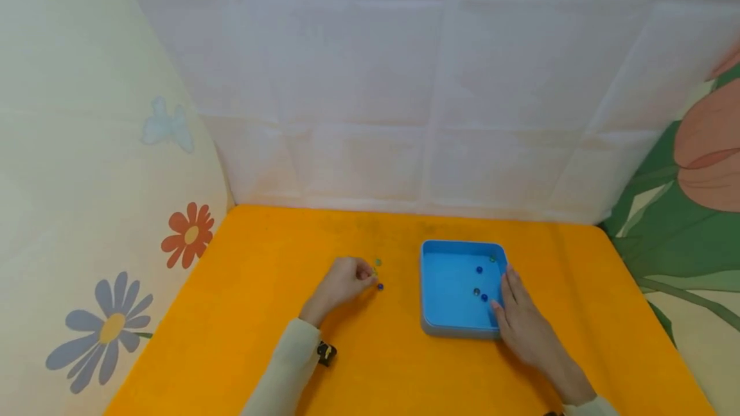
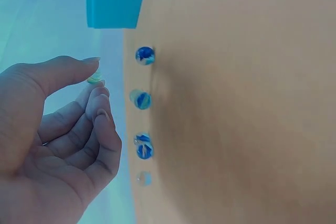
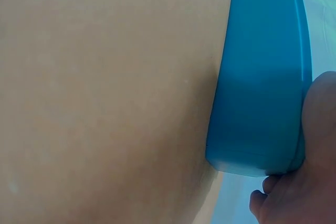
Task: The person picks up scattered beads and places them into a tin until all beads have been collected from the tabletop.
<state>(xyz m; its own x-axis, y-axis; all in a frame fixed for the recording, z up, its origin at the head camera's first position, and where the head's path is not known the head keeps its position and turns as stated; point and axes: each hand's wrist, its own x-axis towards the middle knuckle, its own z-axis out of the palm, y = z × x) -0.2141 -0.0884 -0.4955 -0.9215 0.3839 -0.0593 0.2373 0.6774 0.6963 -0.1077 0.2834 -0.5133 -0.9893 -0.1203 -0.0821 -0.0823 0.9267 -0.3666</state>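
My left hand (image 1: 345,280) pinches a small greenish glass marble (image 2: 94,77) between thumb and fingertips, just above the table. Beside it on the table lie a dark blue marble (image 1: 380,286) and a pale green marble (image 1: 378,262). In the left wrist view several marbles stand in a row, among them a blue and white one (image 2: 145,55). My right hand (image 1: 527,325) holds the right wall of a square blue box (image 1: 424,287), thumb over the rim and fingers along the outside. Inside the box are several marbles, including a blue one (image 1: 479,269).
An orange cloth (image 1: 370,377) covers the table. A white sheet (image 1: 347,82) hangs behind it, with flower-printed cloths at both sides. The box stands right of the loose marbles. A small black device (image 1: 326,354) sits at my left wrist.
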